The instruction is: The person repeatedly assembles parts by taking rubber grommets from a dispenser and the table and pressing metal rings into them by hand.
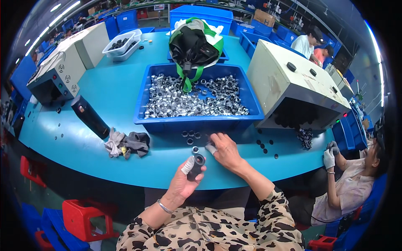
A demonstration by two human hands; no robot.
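My left hand is wrapped round a short black cylinder, which has a round opening at its upper end. White tape covers the thumb of that hand. My right hand rests at the table in front of the bin, its fingers bent together and one fingertip taped white. Whatever those fingers hold, if anything, is hidden. Several small metal rings lie on the table just left of it, and a single ring sits close above the cylinder.
A blue bin full of shiny rings stands ahead, with a black-and-green bag over its far edge. A black bottle and grey gloves lie left. A cream metal box is at right; a gloved co-worker sits beyond.
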